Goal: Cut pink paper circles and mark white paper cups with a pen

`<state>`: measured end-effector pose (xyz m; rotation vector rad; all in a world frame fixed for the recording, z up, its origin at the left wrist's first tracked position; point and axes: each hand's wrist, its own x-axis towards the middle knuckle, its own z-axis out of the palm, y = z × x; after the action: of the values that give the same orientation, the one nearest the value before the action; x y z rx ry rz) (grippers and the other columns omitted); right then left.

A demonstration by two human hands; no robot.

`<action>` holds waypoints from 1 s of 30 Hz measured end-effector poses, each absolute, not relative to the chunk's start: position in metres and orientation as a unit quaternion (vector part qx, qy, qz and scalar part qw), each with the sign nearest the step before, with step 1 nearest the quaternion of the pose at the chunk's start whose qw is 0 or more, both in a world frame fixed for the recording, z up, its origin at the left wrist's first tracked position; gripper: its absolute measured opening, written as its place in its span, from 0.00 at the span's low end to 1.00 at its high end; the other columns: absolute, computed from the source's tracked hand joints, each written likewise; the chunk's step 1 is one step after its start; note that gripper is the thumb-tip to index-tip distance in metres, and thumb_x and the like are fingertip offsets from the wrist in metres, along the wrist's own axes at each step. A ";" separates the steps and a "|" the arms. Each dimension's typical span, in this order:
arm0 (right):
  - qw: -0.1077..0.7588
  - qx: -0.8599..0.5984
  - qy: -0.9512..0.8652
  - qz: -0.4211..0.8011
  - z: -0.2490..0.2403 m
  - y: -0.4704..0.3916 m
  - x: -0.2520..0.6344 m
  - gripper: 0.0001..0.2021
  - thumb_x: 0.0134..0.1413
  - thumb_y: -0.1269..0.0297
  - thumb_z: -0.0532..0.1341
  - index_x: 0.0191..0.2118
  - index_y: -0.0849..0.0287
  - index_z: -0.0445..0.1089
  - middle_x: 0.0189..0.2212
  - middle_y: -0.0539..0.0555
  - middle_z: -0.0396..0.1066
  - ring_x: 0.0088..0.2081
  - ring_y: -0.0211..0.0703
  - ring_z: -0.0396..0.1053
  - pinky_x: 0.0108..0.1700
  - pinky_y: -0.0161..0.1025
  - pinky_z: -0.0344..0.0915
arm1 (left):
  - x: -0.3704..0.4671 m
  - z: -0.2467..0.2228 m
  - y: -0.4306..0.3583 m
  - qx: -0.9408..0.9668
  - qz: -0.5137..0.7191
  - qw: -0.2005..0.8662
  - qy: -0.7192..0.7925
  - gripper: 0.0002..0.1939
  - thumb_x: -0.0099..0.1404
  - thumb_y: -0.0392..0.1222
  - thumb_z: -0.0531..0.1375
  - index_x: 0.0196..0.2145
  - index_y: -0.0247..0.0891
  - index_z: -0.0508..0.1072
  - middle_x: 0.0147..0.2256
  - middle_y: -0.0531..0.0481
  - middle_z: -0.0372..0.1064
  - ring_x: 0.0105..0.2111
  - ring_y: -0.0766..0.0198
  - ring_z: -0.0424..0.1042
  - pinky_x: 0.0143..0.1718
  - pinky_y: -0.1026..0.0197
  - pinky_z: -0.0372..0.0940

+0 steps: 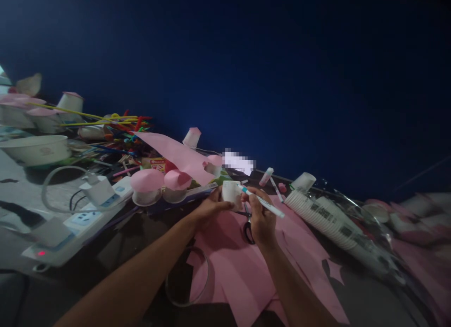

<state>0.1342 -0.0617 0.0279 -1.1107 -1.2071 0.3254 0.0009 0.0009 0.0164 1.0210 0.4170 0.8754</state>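
A white paper cup (230, 191) is held in my left hand (210, 208), fingers wrapped round its left side and base. My right hand (261, 216) grips a white marker with a blue band (269, 206), its tip end at the cup's right side. Below the hands lie sheets of pink paper (239, 266), with black-handled scissors (248, 230) on them, partly hidden by my right hand.
Stacked paper cups (324, 219) in clear wrap lie to the right. On the left are a power strip (84, 219), a white bowl (38, 148), colourful pipe cleaners (123, 122) and pink-topped cups (146, 183). A glue bottle (266, 176) stands behind my right hand.
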 end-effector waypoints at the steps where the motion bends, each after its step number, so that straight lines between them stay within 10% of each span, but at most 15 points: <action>1: 0.671 -0.495 -0.534 0.144 0.029 -0.062 0.134 0.11 0.59 0.59 0.55 0.40 0.58 0.70 0.31 0.53 0.72 0.34 0.42 0.72 0.38 0.41 0.69 | 0.001 0.016 0.001 0.468 0.405 0.759 0.201 0.29 0.49 0.32 0.66 0.51 0.36 0.70 0.48 0.42 0.70 0.50 0.52 0.68 0.53 0.53 0.59; 30: 0.721 -0.478 -0.452 0.218 0.017 -0.052 0.140 0.13 0.57 0.56 0.58 0.42 0.59 0.70 0.30 0.52 0.74 0.33 0.42 0.73 0.36 0.42 0.70 | 0.002 0.010 0.004 0.448 0.400 0.784 0.160 0.29 0.49 0.30 0.64 0.50 0.37 0.67 0.47 0.42 0.71 0.49 0.50 0.68 0.51 0.53 0.59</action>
<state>0.1397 -0.0522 0.0167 -1.0557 -0.9990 0.4808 0.0015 0.0041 0.0099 0.9665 0.3453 0.8628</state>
